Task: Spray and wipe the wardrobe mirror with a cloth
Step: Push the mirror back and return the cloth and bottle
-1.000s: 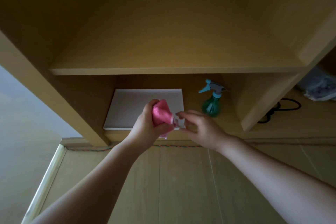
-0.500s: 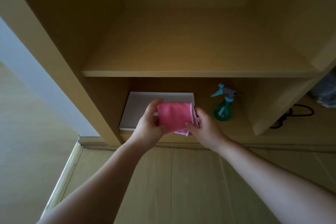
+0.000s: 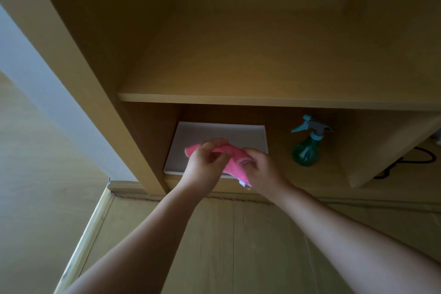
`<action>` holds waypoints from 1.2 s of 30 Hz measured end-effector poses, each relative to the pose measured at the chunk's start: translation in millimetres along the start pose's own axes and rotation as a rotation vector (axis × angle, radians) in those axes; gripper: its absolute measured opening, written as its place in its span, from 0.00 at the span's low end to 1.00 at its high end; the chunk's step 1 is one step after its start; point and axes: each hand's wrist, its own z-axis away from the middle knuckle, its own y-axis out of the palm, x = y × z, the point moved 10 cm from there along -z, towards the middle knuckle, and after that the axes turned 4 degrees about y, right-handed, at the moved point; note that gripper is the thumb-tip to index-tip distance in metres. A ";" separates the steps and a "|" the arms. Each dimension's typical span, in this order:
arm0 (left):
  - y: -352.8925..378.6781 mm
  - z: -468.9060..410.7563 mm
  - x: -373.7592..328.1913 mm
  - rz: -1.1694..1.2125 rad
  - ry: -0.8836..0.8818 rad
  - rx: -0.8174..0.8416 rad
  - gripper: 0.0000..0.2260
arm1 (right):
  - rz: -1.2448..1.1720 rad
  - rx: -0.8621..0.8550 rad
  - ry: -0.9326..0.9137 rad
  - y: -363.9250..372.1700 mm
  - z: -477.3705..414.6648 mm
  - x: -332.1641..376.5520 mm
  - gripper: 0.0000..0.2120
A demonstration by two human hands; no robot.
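1. Two bare hands hold a pink cloth before the lower shelf of a wooden wardrobe, over a white flat panel.
2. The left hand pinches the cloth's upper fold. The right hand curls round its lower end. Each grip is closed on fabric.
3. The cloth looks soft, light and floppy, and is best bunched in one palm.
4. A green spray bottle stands untouched to the right. It is probably light and rigid, best taken by the neck.
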 end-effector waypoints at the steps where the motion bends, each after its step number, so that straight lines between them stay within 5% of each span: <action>1: -7.9 -3.0 8.4 -0.026 -0.007 -0.033 0.14 | -0.085 0.027 0.052 2.1 -4.1 -1.6 0.10; 5: -24.6 -15.8 54.9 -0.182 -0.131 -0.045 0.23 | -0.161 0.166 0.076 15.9 -20.4 1.8 0.12; 8: -21.1 -24.7 92.9 0.005 -0.314 0.000 0.29 | -0.280 0.237 0.116 24.5 -33.3 -0.4 0.12; 12: -14.0 -38.8 118.8 0.309 -0.428 -0.054 0.20 | -0.586 0.239 0.281 33.4 -48.3 -20.8 0.13; 15: -23.1 -52.4 128.8 0.244 -0.406 -0.161 0.18 | -0.670 0.124 0.439 38.0 -62.2 -50.4 0.08; 20: -46.1 -75.6 125.5 0.060 -0.221 -0.256 0.22 | -0.248 -0.146 0.466 17.3 -83.9 -97.5 0.09; 23: -35.4 -82.8 124.4 -0.168 -0.116 -0.120 0.24 | 0.091 -0.029 0.402 26.3 -82.0 -106.9 0.21; 29: 20.6 -68.2 136.9 -0.904 0.089 0.320 0.21 | 0.689 0.302 0.288 62.7 -61.1 -132.5 0.23; 36: 21.9 -49.1 139.9 -0.989 0.016 0.366 0.22 | 0.878 0.435 0.267 61.5 -42.3 -115.0 0.24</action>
